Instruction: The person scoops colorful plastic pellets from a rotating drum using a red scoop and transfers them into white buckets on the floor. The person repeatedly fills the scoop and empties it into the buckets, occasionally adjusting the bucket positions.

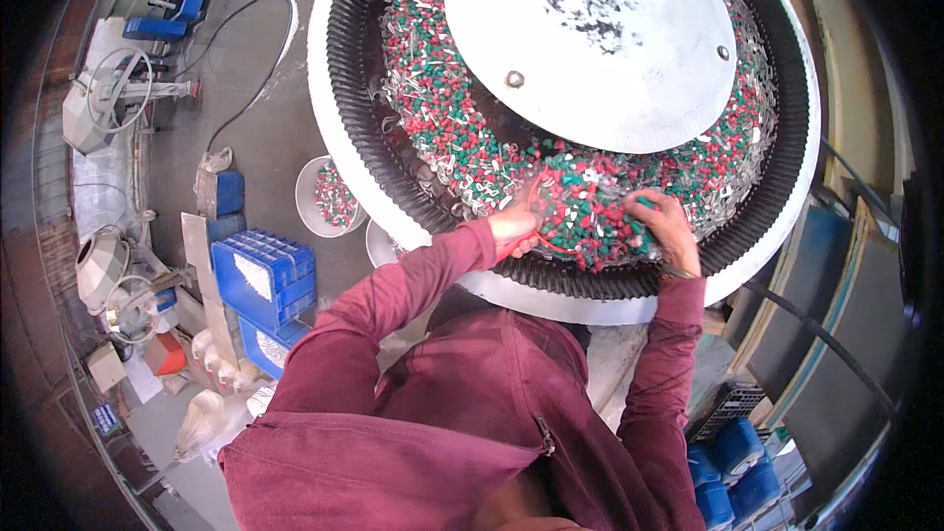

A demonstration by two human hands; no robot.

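A large round tub (320,59) with a white rim and ribbed black inner wall holds many small red, green and white pieces (438,88). Over its near side, both of my hands flank a heap of these pieces (590,206), which seems to sit in a shallow container mostly hidden by them. My left hand (516,224) is closed on a thin orange-red rim (556,248) at the heap's left. At the right edge, my right hand (669,226) has its fingers curled inward against the pieces; what they grip, if anything, is hidden.
A white disc-shaped cover (590,49) with bolts fills the tub's middle. To the left stand a white bucket (310,202) of similar pieces and stacked blue crates (264,280). A black hose (231,118) lies on the floor; blue containers (737,452) stand at lower right.
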